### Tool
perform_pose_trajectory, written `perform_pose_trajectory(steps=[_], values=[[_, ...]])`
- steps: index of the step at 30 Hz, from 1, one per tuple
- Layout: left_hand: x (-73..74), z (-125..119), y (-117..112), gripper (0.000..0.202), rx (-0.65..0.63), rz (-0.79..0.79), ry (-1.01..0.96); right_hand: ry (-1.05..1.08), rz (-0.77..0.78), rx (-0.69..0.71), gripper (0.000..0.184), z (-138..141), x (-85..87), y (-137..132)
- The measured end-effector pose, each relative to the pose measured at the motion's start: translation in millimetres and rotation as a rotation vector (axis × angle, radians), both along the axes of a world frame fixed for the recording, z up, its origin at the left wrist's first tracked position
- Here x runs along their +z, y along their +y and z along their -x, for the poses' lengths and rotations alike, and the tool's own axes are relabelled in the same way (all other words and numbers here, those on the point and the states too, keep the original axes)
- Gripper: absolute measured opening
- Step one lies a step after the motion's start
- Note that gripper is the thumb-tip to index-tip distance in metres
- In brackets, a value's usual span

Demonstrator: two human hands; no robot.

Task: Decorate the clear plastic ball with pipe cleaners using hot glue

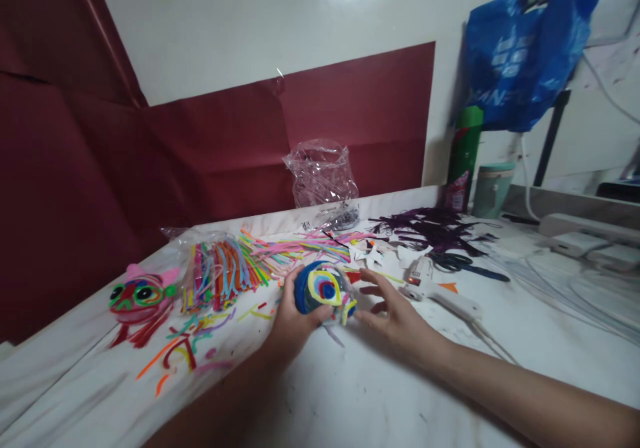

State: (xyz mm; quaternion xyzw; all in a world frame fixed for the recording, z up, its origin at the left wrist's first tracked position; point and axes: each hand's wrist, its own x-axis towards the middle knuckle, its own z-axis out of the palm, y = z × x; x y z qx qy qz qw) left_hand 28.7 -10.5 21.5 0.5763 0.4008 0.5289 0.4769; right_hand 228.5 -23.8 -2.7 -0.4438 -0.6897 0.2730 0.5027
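My left hand [296, 318] is closed around the left side of a round craft figure [324, 289], its thumb across the front. Blue covers the figure's left side, and a big eye of yellow, white, red and blue rings faces me. Small yellow, pink and blue pieces sit at its lower right. Close to that side, my right hand [387, 311] has its fingers apart and curved, with nothing held in them; whether a fingertip touches the figure I cannot tell. A white glue gun [445, 298] lies on the table to the right of my right hand.
A pink and red craft figure [139, 295] stands at left, near bagged pipe cleaners [220, 271] and loose cut pieces [193, 348]. Behind lie purple strips [430, 228], black scissors [463, 265] and a clear plastic bag [323, 175]. Cables and a power strip [590, 238] are at right.
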Motion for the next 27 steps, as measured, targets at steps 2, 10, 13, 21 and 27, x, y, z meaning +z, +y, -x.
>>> perform_pose_trajectory(steps=[2, 10, 13, 21, 27], values=[[0.9, -4.2, -5.8, 0.089, 0.032, -0.043, 0.045, -0.081, -0.087, 0.056, 0.070, 2.4, -3.1, -4.9], [-7.4, -7.3, -9.4, 0.075, -0.089, -0.114, -0.011, -0.246, -0.366, 0.070, 0.076, 3.8, -11.4, -11.2], [-6.9, -3.8, -5.3, 0.049, -0.091, -0.074, -0.085, -0.275, -0.383, 0.082, 0.076, 2.8, -12.6, -10.3], [-7.4, -1.6, -2.7, 0.045, -0.095, -0.046, -0.064, -0.331, -0.346, 0.110, 0.075, 1.7, -13.7, -12.5], [-7.8, -0.6, 1.7, 0.044, -0.095, 0.034, -0.031, -0.343, -0.286, 0.125, 0.074, 1.5, -20.3, -10.6]])
